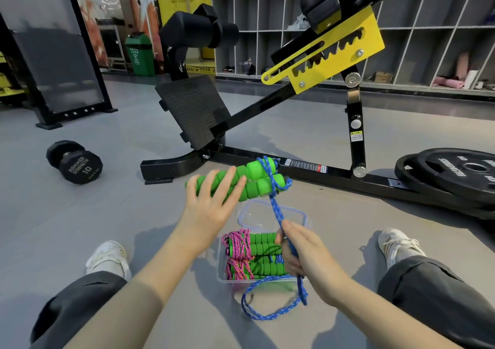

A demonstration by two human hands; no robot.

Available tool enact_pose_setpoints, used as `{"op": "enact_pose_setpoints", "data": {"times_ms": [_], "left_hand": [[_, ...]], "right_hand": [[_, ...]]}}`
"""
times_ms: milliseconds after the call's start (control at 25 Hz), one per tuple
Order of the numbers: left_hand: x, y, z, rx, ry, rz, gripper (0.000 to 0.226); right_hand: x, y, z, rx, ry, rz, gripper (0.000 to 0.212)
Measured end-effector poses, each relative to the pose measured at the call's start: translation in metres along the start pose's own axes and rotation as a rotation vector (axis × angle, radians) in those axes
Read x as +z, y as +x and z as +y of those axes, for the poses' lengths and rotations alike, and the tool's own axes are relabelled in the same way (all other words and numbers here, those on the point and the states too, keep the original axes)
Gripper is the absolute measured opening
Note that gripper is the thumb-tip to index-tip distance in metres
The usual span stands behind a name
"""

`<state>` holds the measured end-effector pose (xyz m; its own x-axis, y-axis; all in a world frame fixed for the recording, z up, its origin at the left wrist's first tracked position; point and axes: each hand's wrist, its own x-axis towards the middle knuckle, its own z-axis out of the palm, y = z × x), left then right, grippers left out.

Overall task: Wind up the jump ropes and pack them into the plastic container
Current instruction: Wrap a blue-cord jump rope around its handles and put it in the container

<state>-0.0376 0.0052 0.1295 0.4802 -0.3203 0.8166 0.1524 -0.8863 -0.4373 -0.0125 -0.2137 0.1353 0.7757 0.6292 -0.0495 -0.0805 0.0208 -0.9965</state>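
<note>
Seated person on a gym floor (134, 214), viewed from the head, left to right.

Far left: a black dumbbell (73, 161) lies on the floor, well apart from the hands. A white shoe (108, 259) marks the person's left foot.

Left of centre: the left hand (211, 201) holds two green foam handles (241, 181) side by side in the air, above and behind the plastic container (300, 214). Its fingers (227, 185) lie almost straight across the top of the handles; the thumb is hidden beneath them.

Centre: a blue rope (276, 206) is looped round the right-hand ends of the handles and runs down towards the viewer. The clear container stands on the floor between the legs. Its near half holds wound jump ropes (257, 255) with green handles and pink cord; its far half shows bare plastic.

Right of centre: the right hand (302, 252) hovers over the container's near right corner, its fingers curled round the blue rope. Below the hand the rope hangs in a loose loop on the floor, just in front of the container.

Right: the black frame of an exercise machine (294, 166) crosses behind the hands. Black weight plates (450, 177) lie stacked at far right, beyond the second white shoe (396, 244).
</note>
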Motion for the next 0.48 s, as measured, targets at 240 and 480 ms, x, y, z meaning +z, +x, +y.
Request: {"op": "enact_pose_setpoints", "data": {"times_ms": [240, 480], "left_hand": [[0.001, -0.011, -0.012, 0.032, 0.033, -0.088, 0.059], [0.003, -0.016, -0.004, 0.155, 0.002, -0.074, 0.048]], "right_hand": [[-0.017, -0.01, -0.059, -0.011, -0.347, -0.238, 0.026], [-0.037, -0.004, -0.114, -0.313, -0.841, -0.177, 0.03]]}}
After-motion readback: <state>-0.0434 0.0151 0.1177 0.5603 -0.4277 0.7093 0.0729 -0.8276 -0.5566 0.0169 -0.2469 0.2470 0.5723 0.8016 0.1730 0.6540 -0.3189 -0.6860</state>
